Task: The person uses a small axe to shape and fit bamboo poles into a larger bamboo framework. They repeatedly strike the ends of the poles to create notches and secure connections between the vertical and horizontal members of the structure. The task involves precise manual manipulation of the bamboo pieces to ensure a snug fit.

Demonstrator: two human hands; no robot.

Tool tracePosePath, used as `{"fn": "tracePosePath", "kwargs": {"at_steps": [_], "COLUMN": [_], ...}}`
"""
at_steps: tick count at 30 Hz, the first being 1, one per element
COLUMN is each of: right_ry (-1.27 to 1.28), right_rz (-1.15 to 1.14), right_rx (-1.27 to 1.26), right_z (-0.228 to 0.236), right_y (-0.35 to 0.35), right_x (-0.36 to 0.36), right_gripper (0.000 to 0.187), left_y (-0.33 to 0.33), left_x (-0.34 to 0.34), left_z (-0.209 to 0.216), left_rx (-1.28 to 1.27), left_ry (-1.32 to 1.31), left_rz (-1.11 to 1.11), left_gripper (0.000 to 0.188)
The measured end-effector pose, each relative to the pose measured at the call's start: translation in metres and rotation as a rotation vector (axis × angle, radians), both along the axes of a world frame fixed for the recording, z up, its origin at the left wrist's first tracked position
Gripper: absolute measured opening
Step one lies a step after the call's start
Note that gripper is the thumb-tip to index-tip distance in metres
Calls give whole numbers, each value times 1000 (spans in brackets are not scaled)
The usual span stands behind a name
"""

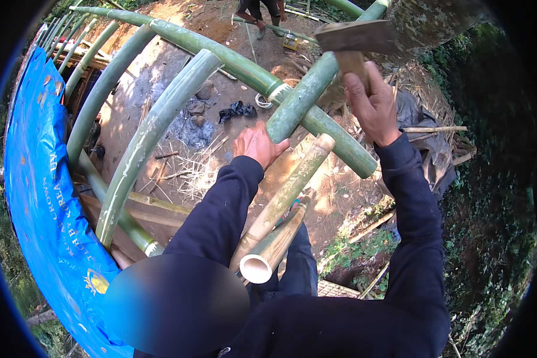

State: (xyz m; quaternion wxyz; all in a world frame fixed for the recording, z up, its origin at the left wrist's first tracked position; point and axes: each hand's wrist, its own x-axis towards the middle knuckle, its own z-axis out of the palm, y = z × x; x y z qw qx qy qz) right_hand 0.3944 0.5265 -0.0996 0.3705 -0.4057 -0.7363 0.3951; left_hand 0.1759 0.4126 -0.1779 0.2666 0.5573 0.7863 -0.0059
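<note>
My right hand (373, 104) is raised, its fingers wrapped round the wooden handle of a hammer-like tool (355, 39) with a broad, dark head. Below and left of it, my left hand (259, 146) grips the near end of a thick green bamboo pole (304, 98). This pole crosses over a long green bamboo beam (221, 55) that runs from the upper left to the centre right. The tool's head is up over the far part of the crossing pole, and I cannot tell if they touch. Beneath my arms, two paler bamboo poles (289, 194) stand close together, one with a hollow cut end.
Curved bamboo ribs (152, 140) line the left side, beside a blue tarp (48, 173). A tree trunk (435, 27) rises at the upper right. Far below, a person (262, 15) handles a bamboo pole on the dirt ground. Black plastic (237, 111) lies there too.
</note>
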Motion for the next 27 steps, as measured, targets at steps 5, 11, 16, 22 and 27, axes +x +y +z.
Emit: {"fn": "tracePosePath", "kwargs": {"at_steps": [5,11,16,22,27], "right_ry": [-714,-49,-588,-186,-521], "right_rz": [287,-117,194,-140,101], "right_rx": [7,-32,120,-37,-20], "right_z": [-85,-44,-79,-75,-69], "right_y": [14,-9,6,-10,4], "right_x": [24,0,14,0,5], "right_gripper": [31,33,35,35,33], "left_y": [7,-9,0,6,6], "left_x": [7,4,5,4,1], "left_z": [3,-4,4,3,11], "left_rx": [45,3,-12,-26,19], "left_ry": [-2,-11,8,-25,-41], "left_rz": [-27,-7,-27,-11,48], "left_gripper": [60,61,63,64,64]}}
